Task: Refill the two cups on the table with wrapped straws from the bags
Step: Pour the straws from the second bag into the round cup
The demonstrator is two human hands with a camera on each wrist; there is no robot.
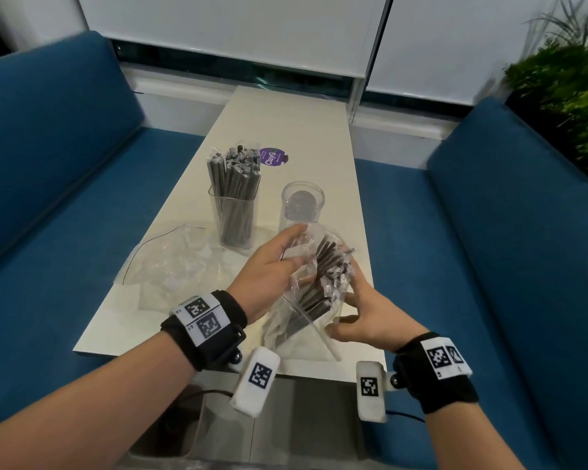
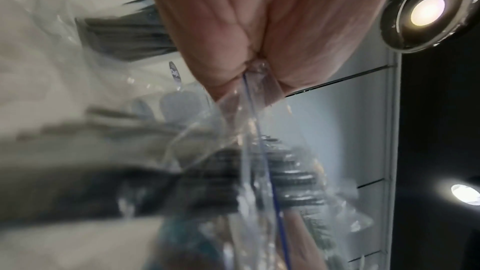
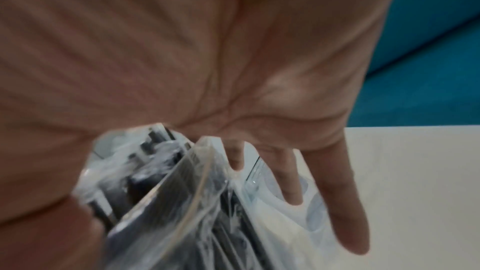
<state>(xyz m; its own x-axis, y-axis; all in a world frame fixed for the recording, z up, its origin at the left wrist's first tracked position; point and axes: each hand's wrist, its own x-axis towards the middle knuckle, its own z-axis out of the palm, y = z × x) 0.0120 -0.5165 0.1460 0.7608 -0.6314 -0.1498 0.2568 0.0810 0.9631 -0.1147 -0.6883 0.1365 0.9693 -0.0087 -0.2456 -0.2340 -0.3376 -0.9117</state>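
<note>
Bare forearms, black fabric wristband [image 1: 204, 329] on the left wrist, matching one [image 1: 437, 373] on the right, white square-coded marker tags, white blocks, probably cameras, thin black cable [image 1: 406, 415].

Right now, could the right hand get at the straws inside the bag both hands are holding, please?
Probably yes: the right hand holds the bag by its open mouth, where the straws poke out, nothing covering them.

The round clear plastic cup [image 1: 302, 205] is left open at its mouth; its near side is blocked by the clear plastic bag of dark wrapped straws [image 1: 314, 293]; the straw-filled square clear cup [image 1: 234, 215] is stood just beside it.
</note>
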